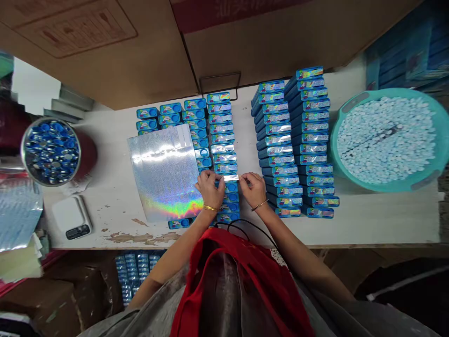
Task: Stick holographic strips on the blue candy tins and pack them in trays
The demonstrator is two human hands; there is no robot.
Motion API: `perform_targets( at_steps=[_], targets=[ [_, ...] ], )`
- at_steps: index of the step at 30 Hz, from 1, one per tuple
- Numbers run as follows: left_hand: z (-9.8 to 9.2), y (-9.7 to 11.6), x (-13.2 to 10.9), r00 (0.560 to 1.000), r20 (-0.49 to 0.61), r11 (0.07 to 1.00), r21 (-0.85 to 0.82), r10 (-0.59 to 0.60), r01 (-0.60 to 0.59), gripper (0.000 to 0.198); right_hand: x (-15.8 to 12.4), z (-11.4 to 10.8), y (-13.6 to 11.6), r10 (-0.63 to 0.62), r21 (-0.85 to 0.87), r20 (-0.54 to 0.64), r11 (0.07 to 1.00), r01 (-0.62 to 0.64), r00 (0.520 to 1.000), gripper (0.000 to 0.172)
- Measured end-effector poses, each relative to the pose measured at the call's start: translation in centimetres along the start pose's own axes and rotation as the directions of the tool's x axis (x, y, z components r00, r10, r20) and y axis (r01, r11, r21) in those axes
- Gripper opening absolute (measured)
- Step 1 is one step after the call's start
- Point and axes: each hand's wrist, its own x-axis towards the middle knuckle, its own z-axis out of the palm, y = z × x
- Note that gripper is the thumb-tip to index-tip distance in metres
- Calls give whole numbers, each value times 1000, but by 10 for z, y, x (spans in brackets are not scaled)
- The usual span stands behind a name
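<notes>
A small shiny holographic sticker [230,178] stretches between my two hands, over a column of blue boxes [229,197]. My left hand [211,189] pinches its left end, and my right hand [253,188] pinches the other end. Boxes above the sticker in this column bear shiny strips [222,139] on their upturned ends; those below show plain blue ends with a round mark. Just left of my left hand, a silver holographic sheet [163,173] lies over further blue boxes. Two columns of blue boxes with shiny strips [278,150] stand to the right of my right hand.
At the right stands a turquoise basin [389,187] full of small pale pieces. A metal pot [24,154] of blue shiny pieces and a white scale [72,216] are at the left. Large cartons [140,56] line the table's back. A thin black cable [259,228] crosses the front.
</notes>
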Motion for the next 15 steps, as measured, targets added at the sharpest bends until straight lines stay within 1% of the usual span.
perform_targets(
  at_steps=[2,3,5,7,9,10,12,13,15],
  targets=[
    [0,0,1,1000,20,998,63,-4,3,6,0,5,5,54,60,4,997,-54,999,25],
    [-1,0,2,1000,18,997,79,-11,10,10,-1,7,7,98,109,3,989,-98,995,24],
    [-3,0,6,999,-2,995,88,-35,35,28,-5,10,8,173,215,-1,962,-169,985,28],
    [-5,1,9,998,-11,994,94,-56,57,44,-11,13,5,165,284,10,945,-161,986,34],
    [-6,3,9,997,5,991,109,-72,71,49,-20,13,3,100,297,37,949,-106,994,35],
    [-7,3,8,997,19,990,118,-77,75,48,-24,13,2,69,275,61,958,-83,996,36],
    [-10,2,7,997,40,990,120,-73,68,44,-27,10,1,32,180,99,982,-50,995,41],
    [-13,-2,9,998,44,993,106,-51,46,41,-25,9,0,13,110,101,994,-24,995,43],
    [-22,-15,23,998,28,998,37,52,-53,33,-13,7,-8,-54,-45,53,997,57,997,46]
  ],
)
